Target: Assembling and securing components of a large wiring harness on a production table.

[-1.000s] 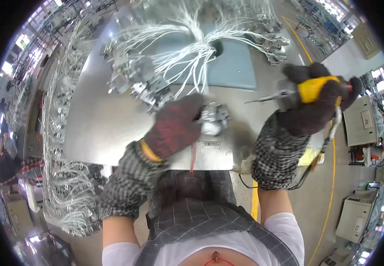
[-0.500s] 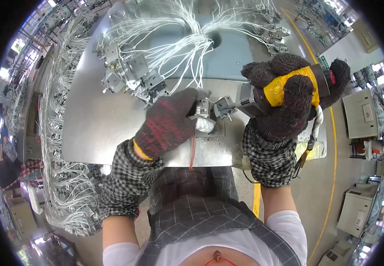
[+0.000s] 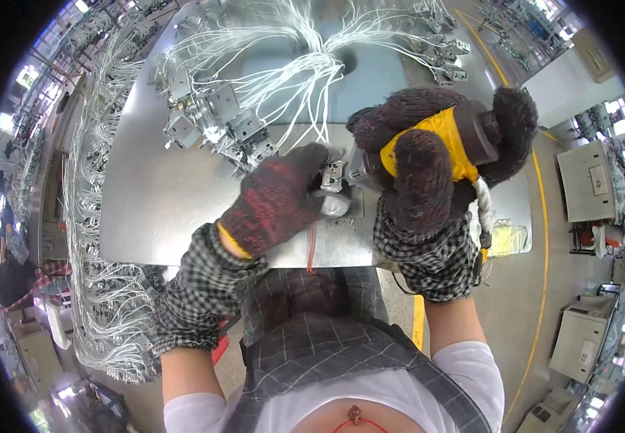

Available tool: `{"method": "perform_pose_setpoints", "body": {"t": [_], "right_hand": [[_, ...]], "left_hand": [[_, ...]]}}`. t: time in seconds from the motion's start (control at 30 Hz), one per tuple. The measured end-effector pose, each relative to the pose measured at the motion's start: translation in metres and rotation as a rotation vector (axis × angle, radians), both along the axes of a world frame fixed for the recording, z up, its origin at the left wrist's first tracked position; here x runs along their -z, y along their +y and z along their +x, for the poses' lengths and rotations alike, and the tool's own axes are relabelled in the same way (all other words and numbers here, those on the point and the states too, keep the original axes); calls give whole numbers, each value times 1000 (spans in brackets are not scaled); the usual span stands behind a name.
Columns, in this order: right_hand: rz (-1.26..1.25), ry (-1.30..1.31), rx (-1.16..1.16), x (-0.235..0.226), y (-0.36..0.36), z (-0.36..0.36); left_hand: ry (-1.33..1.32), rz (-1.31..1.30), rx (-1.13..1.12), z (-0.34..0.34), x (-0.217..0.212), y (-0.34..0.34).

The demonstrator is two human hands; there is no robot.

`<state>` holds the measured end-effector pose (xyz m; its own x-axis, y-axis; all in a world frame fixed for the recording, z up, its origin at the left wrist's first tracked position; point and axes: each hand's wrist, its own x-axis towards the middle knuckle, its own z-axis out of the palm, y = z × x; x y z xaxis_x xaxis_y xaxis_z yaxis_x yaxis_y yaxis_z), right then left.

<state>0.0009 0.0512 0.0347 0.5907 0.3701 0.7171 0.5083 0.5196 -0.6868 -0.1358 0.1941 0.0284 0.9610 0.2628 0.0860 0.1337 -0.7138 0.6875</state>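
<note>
My left hand [image 3: 272, 198], in a dark knit glove flecked with red, closes its thumb and fingers around a small silver metal block [image 3: 333, 175] near the table's middle. A white wrapping shows at the fingertips. My right hand [image 3: 422, 180], also in a dark knit glove, grips a dark handheld power tool bound with yellow tape [image 3: 458, 137]. The tool lies sideways, its grey nose pointing left, right beside the metal block. Whether the two touch, I cannot tell. Thin red cords [image 3: 311, 245] hang below my left hand over the table's front edge.
Several metal housings [image 3: 222, 108] with white cables [image 3: 319, 61] lie on the metal table [image 3: 153, 231] ahead of my left hand. More housings [image 3: 449, 54] sit at the far right. Bundled white cables [image 3: 85, 216] hang along the left side. A yellowish sheet [image 3: 509, 239] lies at the right corner.
My right hand has brought the power tool leftward, close up to the metal block. My left hand keeps its hold in nearly the same place.
</note>
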Motion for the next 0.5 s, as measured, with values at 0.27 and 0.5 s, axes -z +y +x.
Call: {"method": "perform_pose_setpoints", "body": {"t": [0.27,0.5], "right_hand": [[54,5,-43,2,12,-2],[148,-10,-52,4,13,-3]], "left_hand": [[-64,537,337,-16,-6,45],[177,458,-20,-13,6,13]]}}
